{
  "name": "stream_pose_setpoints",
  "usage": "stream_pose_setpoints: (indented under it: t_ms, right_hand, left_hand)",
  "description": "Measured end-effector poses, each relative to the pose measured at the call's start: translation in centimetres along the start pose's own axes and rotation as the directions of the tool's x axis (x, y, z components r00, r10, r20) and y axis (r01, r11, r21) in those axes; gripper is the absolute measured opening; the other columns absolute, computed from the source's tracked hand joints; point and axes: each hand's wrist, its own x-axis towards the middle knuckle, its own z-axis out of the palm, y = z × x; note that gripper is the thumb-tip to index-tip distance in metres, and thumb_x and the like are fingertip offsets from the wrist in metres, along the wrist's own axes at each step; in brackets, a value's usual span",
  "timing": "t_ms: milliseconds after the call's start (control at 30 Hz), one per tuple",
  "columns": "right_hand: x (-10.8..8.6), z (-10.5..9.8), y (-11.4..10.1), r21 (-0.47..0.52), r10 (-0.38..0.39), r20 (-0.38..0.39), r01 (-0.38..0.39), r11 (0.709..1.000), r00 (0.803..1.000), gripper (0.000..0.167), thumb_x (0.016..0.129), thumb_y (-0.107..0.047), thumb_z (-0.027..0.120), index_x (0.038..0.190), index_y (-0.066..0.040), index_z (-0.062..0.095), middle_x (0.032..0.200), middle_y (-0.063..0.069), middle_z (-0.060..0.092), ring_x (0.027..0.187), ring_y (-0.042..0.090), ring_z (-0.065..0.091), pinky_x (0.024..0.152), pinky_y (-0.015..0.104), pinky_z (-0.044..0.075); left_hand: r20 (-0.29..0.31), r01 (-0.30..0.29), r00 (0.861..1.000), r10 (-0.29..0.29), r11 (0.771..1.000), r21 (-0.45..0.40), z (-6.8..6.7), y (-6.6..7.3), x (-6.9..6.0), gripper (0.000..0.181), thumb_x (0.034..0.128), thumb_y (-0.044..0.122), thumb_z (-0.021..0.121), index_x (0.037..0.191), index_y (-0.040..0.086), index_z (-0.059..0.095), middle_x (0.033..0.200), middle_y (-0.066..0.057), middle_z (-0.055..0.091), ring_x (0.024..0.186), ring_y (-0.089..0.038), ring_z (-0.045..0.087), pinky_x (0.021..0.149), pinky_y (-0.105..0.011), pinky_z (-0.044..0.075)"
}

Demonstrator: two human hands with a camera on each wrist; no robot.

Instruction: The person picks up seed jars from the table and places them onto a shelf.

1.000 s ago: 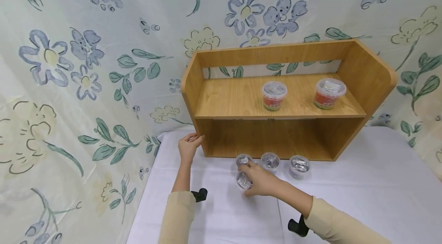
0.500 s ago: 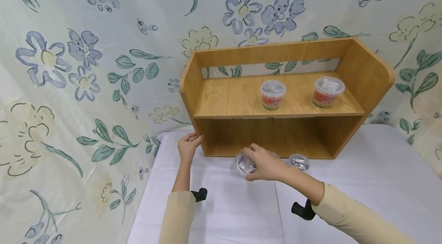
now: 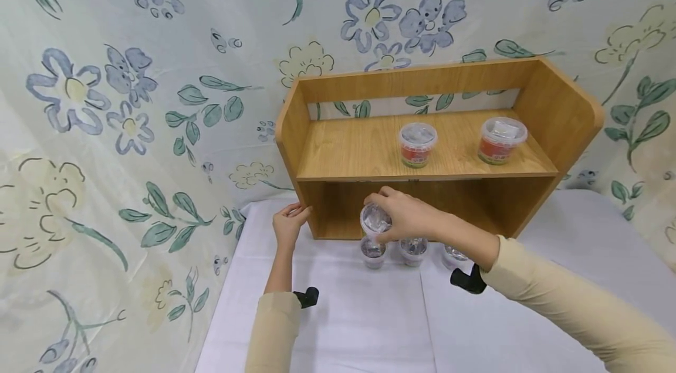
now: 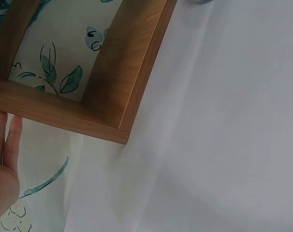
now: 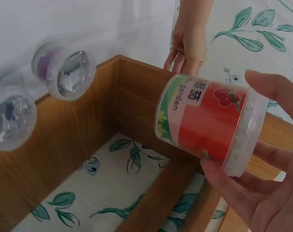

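Observation:
My right hand [image 3: 409, 216] grips a lidded plastic cup [image 3: 375, 219] by its lid and raises it in front of the wooden shelf [image 3: 348, 150]. The right wrist view shows this cup's red label with a tomato picture, and fingers and thumb around the lid's rim. Below it, a second clear-lidded cup [image 3: 373, 253] stands on the table, with another cup [image 3: 413, 251] to its right. A third cup [image 3: 453, 257] is partly hidden by the right forearm. My left hand [image 3: 292, 226] touches the shelf's left side panel with fairly straight fingers.
Two red-labelled cups, one near the middle [image 3: 417, 145] and one at the right [image 3: 502, 141], stand on the upper board. A white cloth [image 3: 364, 314] covers the table. Behind the shelf hangs a floral curtain [image 3: 200, 39].
My right hand has taken the front-left cup and lifted it forward and up, toward the lower compartment. The left hand stays at the shelf's side.

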Motion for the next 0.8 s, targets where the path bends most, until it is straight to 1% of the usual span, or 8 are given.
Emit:
stream_pose_setpoints:
  t_ms: [133,233,333,500,700,800]
  right_hand:
    - [0.8,-3.1,-1.0,-0.015,-0.053,0.041,0.054,0.998,0.998,0.064,0.070,-0.029,0.079,0.124,-0.010,0.051,0.112,0.013,0.050,0.097,0.025,0.054,0.077,0.037,0.053]
    - [1.3,-4.8,-1.4,-0.036,-0.089,0.053,0.091,0.995,0.995,0.063,0.071,-0.029,0.079,0.123,-0.009,0.051,0.113,0.014,0.050,0.099,0.026,0.053,0.079,0.038,0.053]
    - [1.8,-6.0,-1.6,-0.067,-0.103,0.069,0.107,0.992,0.992,0.062,0.071,-0.030,0.078,0.123,-0.009,0.051,0.114,0.014,0.052,0.101,0.027,0.053,0.080,0.038,0.053]
    - [3.1,-7.7,-2.1,-0.095,-0.107,0.114,0.118,0.988,0.988,0.062,0.072,-0.031,0.077,0.124,-0.009,0.050,0.117,0.012,0.053,0.104,0.028,0.051,0.081,0.039,0.051]
    - [5.5,-9.8,-3.0,-0.092,-0.108,0.144,0.122,0.988,0.984,0.063,0.072,-0.030,0.077,0.125,-0.008,0.049,0.119,0.013,0.054,0.103,0.028,0.052,0.079,0.038,0.051]
    - [6.9,-10.5,-3.3,-0.101,-0.108,0.148,0.124,0.987,0.983,0.062,0.072,-0.030,0.077,0.124,-0.008,0.050,0.118,0.014,0.056,0.104,0.028,0.053,0.081,0.038,0.050]
  left_hand:
    - [0.000,0.003,1.000,-0.003,1.000,0.004,0.0,0.1,0.0,0.036,0.0679,0.012,0.080,0.097,-0.006,0.068,0.095,-0.021,0.068,0.086,-0.021,0.068,0.065,-0.026,0.057]
    - [0.001,0.011,1.000,-0.011,1.000,-0.004,0.0,0.1,0.0,0.036,0.0681,0.010,0.080,0.098,-0.007,0.068,0.096,-0.021,0.068,0.087,-0.020,0.068,0.066,-0.025,0.056]
    - [0.005,0.015,1.000,-0.015,1.000,-0.007,0.0,0.2,-0.1,0.035,0.0680,0.008,0.080,0.097,-0.007,0.068,0.096,-0.022,0.068,0.085,-0.019,0.068,0.065,-0.025,0.056]
    - [0.001,0.002,1.000,-0.002,1.000,0.000,-0.1,0.2,0.0,0.035,0.0680,0.009,0.080,0.096,-0.008,0.068,0.094,-0.023,0.068,0.082,-0.018,0.069,0.063,-0.025,0.056]
    - [0.006,0.013,1.000,-0.013,1.000,0.013,-0.1,0.1,0.1,0.035,0.0673,0.011,0.080,0.095,-0.006,0.068,0.094,-0.022,0.068,0.082,-0.019,0.069,0.063,-0.026,0.057]
    - [0.006,0.007,1.000,-0.008,1.000,0.006,0.0,0.1,0.0,0.030,0.0678,0.009,0.079,0.093,-0.005,0.069,0.093,-0.021,0.069,0.081,-0.019,0.069,0.064,-0.026,0.057]
